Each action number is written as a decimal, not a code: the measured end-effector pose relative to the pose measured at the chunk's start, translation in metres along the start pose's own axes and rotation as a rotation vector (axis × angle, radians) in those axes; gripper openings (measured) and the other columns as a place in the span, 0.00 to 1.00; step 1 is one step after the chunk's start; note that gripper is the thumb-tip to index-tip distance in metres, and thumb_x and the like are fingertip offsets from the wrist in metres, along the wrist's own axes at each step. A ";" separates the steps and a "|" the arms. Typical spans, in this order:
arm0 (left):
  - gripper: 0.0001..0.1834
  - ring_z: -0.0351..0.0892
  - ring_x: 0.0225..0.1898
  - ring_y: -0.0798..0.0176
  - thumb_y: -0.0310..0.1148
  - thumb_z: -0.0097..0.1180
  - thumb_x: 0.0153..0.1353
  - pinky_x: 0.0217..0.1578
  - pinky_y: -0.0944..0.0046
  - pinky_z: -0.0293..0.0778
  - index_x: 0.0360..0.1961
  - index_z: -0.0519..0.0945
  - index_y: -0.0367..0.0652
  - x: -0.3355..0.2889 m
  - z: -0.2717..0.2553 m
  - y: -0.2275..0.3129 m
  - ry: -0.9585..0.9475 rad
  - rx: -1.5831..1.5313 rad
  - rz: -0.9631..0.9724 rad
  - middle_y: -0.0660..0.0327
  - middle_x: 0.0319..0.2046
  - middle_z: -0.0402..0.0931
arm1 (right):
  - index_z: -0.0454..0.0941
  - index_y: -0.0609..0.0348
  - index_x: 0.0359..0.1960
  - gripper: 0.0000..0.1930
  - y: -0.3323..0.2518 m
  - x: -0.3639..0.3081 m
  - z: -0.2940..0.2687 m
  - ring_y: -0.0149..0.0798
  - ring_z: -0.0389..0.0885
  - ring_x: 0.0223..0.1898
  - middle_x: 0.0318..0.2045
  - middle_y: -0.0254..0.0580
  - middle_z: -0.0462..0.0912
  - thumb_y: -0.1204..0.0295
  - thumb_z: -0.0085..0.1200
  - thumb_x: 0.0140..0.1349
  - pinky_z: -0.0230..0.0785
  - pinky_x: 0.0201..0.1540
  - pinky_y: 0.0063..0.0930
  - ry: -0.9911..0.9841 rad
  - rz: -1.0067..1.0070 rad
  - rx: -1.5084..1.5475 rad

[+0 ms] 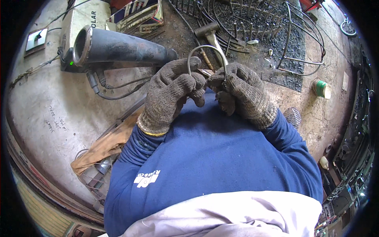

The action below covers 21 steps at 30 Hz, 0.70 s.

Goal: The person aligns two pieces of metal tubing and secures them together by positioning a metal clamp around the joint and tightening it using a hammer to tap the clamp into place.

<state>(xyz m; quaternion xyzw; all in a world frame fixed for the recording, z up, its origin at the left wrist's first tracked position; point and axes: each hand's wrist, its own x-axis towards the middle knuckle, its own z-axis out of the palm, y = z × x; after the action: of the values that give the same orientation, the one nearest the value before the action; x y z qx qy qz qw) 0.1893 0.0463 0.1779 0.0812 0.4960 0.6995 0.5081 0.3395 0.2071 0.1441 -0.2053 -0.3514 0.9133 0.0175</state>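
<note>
1. The left hand (170,93), in a grey knit glove, is making a tight grip on one end of a bent wire (206,55) in the middle of the frame.
2. The right hand (240,93), in the same kind of glove, is pinching the other end of the wire, and the two hands are sitting just beside each other.
3. The wire is curving up above the hands like an upside-down letter U.
4. Blue sleeves are coming up from the lower part of the frame to both gloves.
5. A big dark pipe (118,47) is lying in the upper left of the frame, well apart from the hands.
6. A hammer (210,33) is lying on the floor just above the wire.
7. A bent wire rack (300,59) is sitting in the upper right on dark ground.
8. A green roll (321,89) is lying at the right.
</note>
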 end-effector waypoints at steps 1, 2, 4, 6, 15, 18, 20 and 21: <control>0.27 0.85 0.33 0.57 0.32 0.64 0.66 0.31 0.59 0.85 0.61 0.72 0.27 -0.001 -0.001 0.000 -0.001 -0.003 0.000 0.47 0.40 0.83 | 0.76 0.61 0.45 0.16 0.003 0.000 -0.002 0.29 0.76 0.20 0.25 0.38 0.80 0.59 0.55 0.73 0.68 0.22 0.23 -0.017 -0.013 -0.002; 0.27 0.85 0.33 0.57 0.32 0.64 0.66 0.30 0.59 0.85 0.61 0.72 0.27 -0.003 -0.002 -0.001 -0.002 -0.005 0.000 0.47 0.40 0.83 | 0.77 0.62 0.45 0.16 0.005 0.000 -0.004 0.29 0.76 0.20 0.25 0.38 0.80 0.58 0.55 0.73 0.68 0.22 0.23 -0.034 -0.027 -0.004; 0.27 0.85 0.32 0.57 0.33 0.65 0.66 0.30 0.59 0.85 0.60 0.72 0.28 -0.005 -0.002 -0.002 0.007 -0.002 0.006 0.47 0.40 0.83 | 0.76 0.62 0.45 0.17 0.005 0.001 -0.003 0.30 0.76 0.20 0.25 0.38 0.80 0.58 0.55 0.73 0.68 0.22 0.23 -0.062 -0.026 0.003; 0.28 0.85 0.32 0.57 0.34 0.65 0.66 0.30 0.58 0.85 0.60 0.72 0.28 -0.006 -0.004 -0.003 0.007 -0.010 0.003 0.47 0.39 0.83 | 0.77 0.62 0.44 0.16 0.005 0.001 -0.003 0.30 0.76 0.20 0.25 0.38 0.80 0.58 0.55 0.74 0.69 0.22 0.23 -0.081 -0.026 0.002; 0.27 0.85 0.32 0.56 0.35 0.64 0.68 0.31 0.58 0.84 0.62 0.72 0.30 -0.006 -0.006 -0.007 -0.004 -0.035 0.035 0.48 0.40 0.83 | 0.78 0.63 0.45 0.16 0.005 0.003 -0.003 0.30 0.77 0.21 0.25 0.38 0.80 0.59 0.53 0.74 0.71 0.24 0.23 -0.066 -0.012 -0.053; 0.26 0.85 0.32 0.56 0.35 0.62 0.69 0.31 0.58 0.83 0.62 0.73 0.30 -0.004 -0.007 -0.008 -0.018 -0.041 0.033 0.48 0.40 0.83 | 0.78 0.63 0.45 0.17 0.003 0.005 -0.005 0.29 0.77 0.21 0.25 0.38 0.81 0.59 0.53 0.74 0.71 0.23 0.23 -0.070 -0.018 -0.103; 0.25 0.84 0.32 0.55 0.35 0.60 0.70 0.32 0.57 0.83 0.62 0.73 0.31 -0.003 -0.005 -0.008 -0.008 -0.039 0.019 0.48 0.40 0.83 | 0.78 0.63 0.46 0.17 0.003 0.005 -0.006 0.29 0.76 0.20 0.25 0.38 0.81 0.59 0.54 0.74 0.70 0.23 0.23 -0.065 -0.031 -0.111; 0.25 0.84 0.32 0.56 0.35 0.60 0.70 0.32 0.57 0.83 0.62 0.73 0.31 -0.003 -0.004 -0.008 -0.009 -0.041 0.015 0.49 0.40 0.83 | 0.78 0.63 0.46 0.17 0.002 0.005 -0.007 0.29 0.76 0.20 0.25 0.38 0.81 0.59 0.54 0.74 0.70 0.23 0.23 -0.065 -0.024 -0.103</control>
<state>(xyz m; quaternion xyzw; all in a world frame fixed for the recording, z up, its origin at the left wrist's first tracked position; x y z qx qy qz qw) 0.1926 0.0413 0.1707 0.0777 0.4789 0.7129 0.5064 0.3375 0.2105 0.1363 -0.1719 -0.4008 0.8999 0.0062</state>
